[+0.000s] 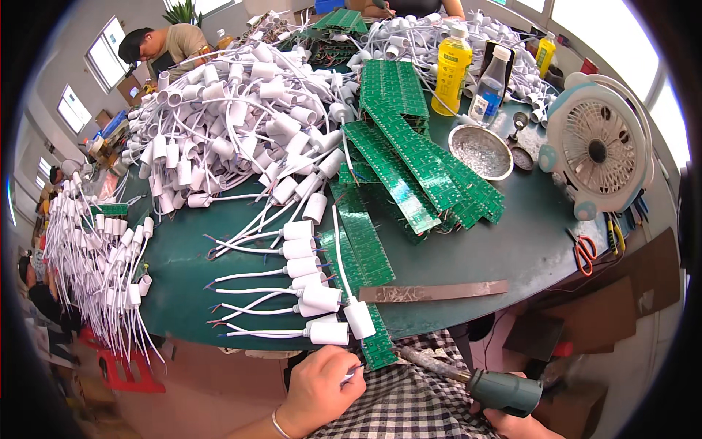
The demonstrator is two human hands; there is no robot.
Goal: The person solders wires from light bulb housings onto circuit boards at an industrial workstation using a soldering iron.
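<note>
My right hand (504,418) grips a dark green soldering gun (504,391), its long metal barrel pointing left toward the near end of a green circuit board strip (376,344). That end sticks out past the table's front edge. Just left of it, my left hand (325,384) is closed in a pinch on something small and thin that I cannot make out. Beyond that hand, several white lamp holders (327,332) with white cables lie in a row, bare wire ends pointing left. One lamp holder (359,320) rests on the strip, its cable pointing away from me.
A large heap of lamp holders (241,110) covers the back left. Stacked circuit boards (409,168) lie mid-table beside a metal bowl (480,152), bottles (451,69) and a fan (599,146). Orange-handled scissors (584,254) lie at the right edge. People sit at the far side.
</note>
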